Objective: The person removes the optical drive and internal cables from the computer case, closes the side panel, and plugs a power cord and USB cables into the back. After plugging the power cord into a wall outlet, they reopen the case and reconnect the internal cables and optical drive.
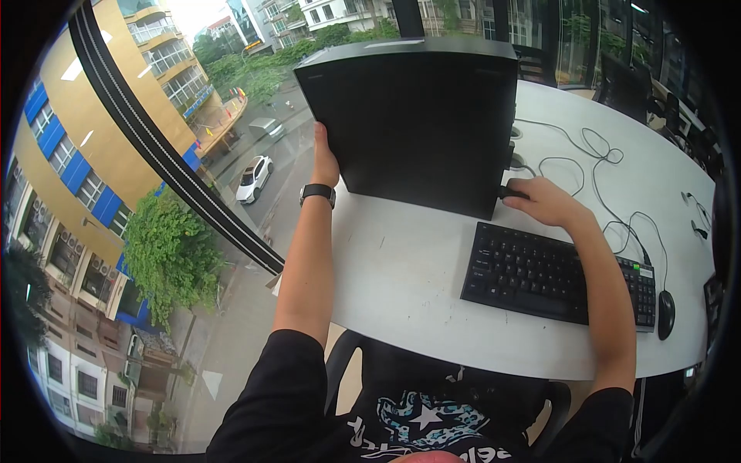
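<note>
A black desktop computer tower (pixel 409 131) stands upright on the white table, its broad flat side facing me. My left hand (pixel 325 158), with a dark watch band (pixel 317 194) on its wrist, grips the tower's left edge; most of its fingers are hidden behind the case. At the tower's lower right edge, my right hand (pixel 540 201) pinches a black plug (pixel 509 193) between thumb and fingers. The plug's tip is right at the ports' side of the case. Below my right forearm lies a black keyboard (pixel 525 274), partly covered by the arm.
A black mouse (pixel 666 315) lies right of the keyboard. Thin cables (pixel 598 166) loop over the right part of the white table (pixel 394 270). Left of the table is a large window with a dark frame (pixel 166 147). Office chairs (pixel 621 89) stand at the back right.
</note>
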The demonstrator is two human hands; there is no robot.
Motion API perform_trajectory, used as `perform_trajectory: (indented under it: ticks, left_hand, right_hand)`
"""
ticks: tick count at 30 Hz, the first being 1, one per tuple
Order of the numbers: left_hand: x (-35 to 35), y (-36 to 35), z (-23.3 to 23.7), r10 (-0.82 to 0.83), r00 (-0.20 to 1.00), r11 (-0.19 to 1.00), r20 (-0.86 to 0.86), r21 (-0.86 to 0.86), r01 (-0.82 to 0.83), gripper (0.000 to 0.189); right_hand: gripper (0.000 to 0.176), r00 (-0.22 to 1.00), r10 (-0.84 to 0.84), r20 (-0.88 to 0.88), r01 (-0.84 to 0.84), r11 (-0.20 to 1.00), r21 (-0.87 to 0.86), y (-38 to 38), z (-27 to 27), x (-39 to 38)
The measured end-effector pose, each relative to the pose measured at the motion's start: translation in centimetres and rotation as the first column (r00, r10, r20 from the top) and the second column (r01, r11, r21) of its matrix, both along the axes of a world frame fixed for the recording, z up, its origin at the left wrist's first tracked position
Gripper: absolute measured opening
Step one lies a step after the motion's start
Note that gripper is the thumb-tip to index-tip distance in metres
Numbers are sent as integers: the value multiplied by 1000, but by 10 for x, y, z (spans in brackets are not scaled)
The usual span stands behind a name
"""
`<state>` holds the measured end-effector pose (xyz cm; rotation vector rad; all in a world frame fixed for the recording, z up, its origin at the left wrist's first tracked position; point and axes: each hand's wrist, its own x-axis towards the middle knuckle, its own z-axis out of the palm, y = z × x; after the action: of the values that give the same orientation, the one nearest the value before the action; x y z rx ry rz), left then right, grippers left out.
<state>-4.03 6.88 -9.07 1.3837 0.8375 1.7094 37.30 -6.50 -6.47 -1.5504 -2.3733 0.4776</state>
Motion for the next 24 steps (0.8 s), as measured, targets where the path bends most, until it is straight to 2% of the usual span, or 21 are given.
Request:
perform_trajectory:
  ticks: [3, 7, 13, 16, 24]
  left_hand:
    - [-2, 3, -2, -30, 1000, 999, 6, -10, 30, 92]
    - [-2, 4, -3, -10, 1000, 1000, 4, -14, 10, 92]
    - [-7, 13, -8, -25, 1000, 1000, 7, -12, 25, 94]
    - [-7, 12, -7, -30, 1000, 999, 5, -17, 31, 94]
    - [-6, 9, -5, 2, 1000, 1000, -11, -20, -3, 93]
  right_hand:
    - [35, 1000, 9, -11, -8, 998, 65, -1, -5, 0]
    - [36, 999, 41, 20, -43, 989, 144, 2, -6, 2]
    - [34, 988, 120, -95, -107, 985, 133, 10, -7, 8]
    - [33, 991, 86, -105, -75, 992, 99, 7, -6, 6]
    - [35, 995, 99, -3, -96, 974, 205, 6, -5, 3]
